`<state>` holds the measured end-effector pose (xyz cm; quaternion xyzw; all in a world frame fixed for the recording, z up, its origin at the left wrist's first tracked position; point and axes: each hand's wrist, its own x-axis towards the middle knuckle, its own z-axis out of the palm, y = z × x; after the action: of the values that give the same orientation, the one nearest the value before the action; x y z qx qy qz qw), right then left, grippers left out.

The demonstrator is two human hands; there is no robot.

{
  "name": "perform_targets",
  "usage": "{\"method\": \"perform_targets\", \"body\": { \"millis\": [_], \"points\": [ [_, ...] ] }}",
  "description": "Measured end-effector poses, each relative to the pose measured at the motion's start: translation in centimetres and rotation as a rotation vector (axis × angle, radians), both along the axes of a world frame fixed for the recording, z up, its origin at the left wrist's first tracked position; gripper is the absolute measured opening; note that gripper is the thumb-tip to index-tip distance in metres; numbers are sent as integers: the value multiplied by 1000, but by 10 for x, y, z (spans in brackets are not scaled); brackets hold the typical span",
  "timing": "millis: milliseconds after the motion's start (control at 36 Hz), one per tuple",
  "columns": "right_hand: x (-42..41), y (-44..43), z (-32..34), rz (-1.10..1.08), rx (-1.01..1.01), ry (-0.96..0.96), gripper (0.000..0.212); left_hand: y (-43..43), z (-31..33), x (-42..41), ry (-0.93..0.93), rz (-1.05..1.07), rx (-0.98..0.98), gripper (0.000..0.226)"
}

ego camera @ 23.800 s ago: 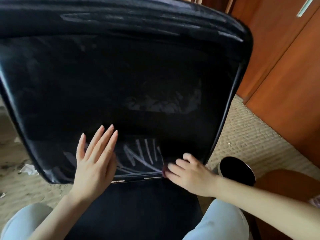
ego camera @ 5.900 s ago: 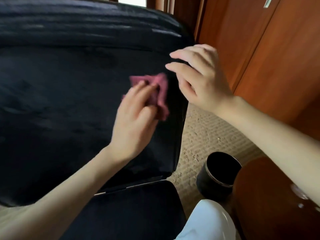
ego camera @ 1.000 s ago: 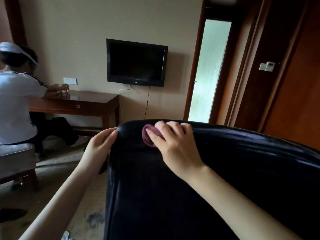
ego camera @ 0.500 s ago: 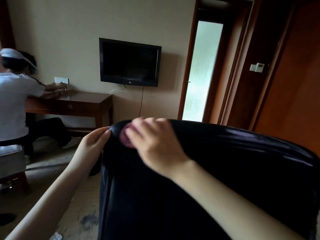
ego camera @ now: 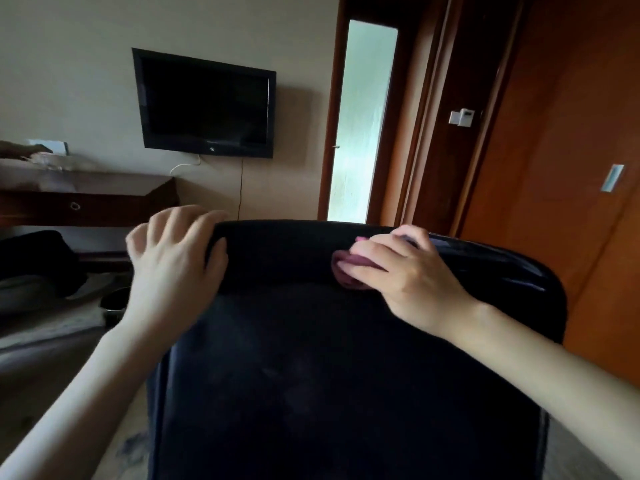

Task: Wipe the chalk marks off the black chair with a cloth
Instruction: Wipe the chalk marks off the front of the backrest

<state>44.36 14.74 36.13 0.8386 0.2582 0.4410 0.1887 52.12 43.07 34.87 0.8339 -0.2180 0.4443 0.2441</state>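
Floor (ego camera: 52, 344), lower left of frame: pale carpet, blurred, with a dark smudge (ego camera: 135, 445) near the bottom edge. On it:
- black chair (ego camera: 346, 375), centre, base out of view
- small dark round container (ego camera: 113, 303) with a shiny rim, just beside the chair's left edge
- dark bulky shape (ego camera: 34, 261), far left, too dim to identify

Middle left, against the wall: dark wooden desk (ego camera: 104, 199) with a ring-pull drawer. On the desktop: pale items (ego camera: 52, 162), too smeared to name.
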Motion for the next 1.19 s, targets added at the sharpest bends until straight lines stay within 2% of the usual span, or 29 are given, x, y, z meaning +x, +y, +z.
{"method": "perform_targets", "body": {
  "millis": [111, 194, 333, 389, 444, 500, 583, 694, 833, 889, 917, 972, 1111, 1194],
  "points": [
    [-44, -57, 6, -197, 10, -46, 41, -46, 4, -6, -97, -42, 160, 38],
    [-61, -71, 13, -265, -22, -88, 40, -74, 7, -11, -112, -76, 185, 37],
    [-42, -24, 23, -88, -30, -180, 43, -105, 16, -15, -87, -108, 172, 30],
    [-23, 6, 24, -12, -18, -210, 36, -111, 18, -14, -64, -116, 152, 27],
    [-3, 28, 23, 24, 32, -230, 27, -111, 17, -9, -63, -131, 127, 28],
    [8, 35, 23, 6, 132, -199, 29, -109, 18, -6, -52, -148, 99, 24],
    [3, 14, 21, -111, 228, -105, 41, -111, 19, -4, -48, -143, 116, 26],
    [-41, -56, 7, -313, 203, -73, 48, -116, 18, -4, -66, -141, 84, 28],
    [-139, -172, -28, -742, 297, -90, 46, -123, 12, -7, -122, -105, 25, 25],
    [-165, -197, -45, -844, 413, -79, 61, -128, 11, -9, -153, -83, 10, 22],
    [-168, -199, -50, -832, 493, -100, 65, -130, 11, -10, -162, -74, 14, 21],
    [-158, -185, -46, -697, 585, -170, 58, -135, 12, -12, -169, -48, 22, 19],
    [-99, -107, 4, -280, 581, -279, 44, -138, 18, -13, -134, -40, 77, 18],
    [-60, -62, 20, -126, 547, -282, 34, -141, 17, -12, -100, -67, 104, 15]
  ]
}}
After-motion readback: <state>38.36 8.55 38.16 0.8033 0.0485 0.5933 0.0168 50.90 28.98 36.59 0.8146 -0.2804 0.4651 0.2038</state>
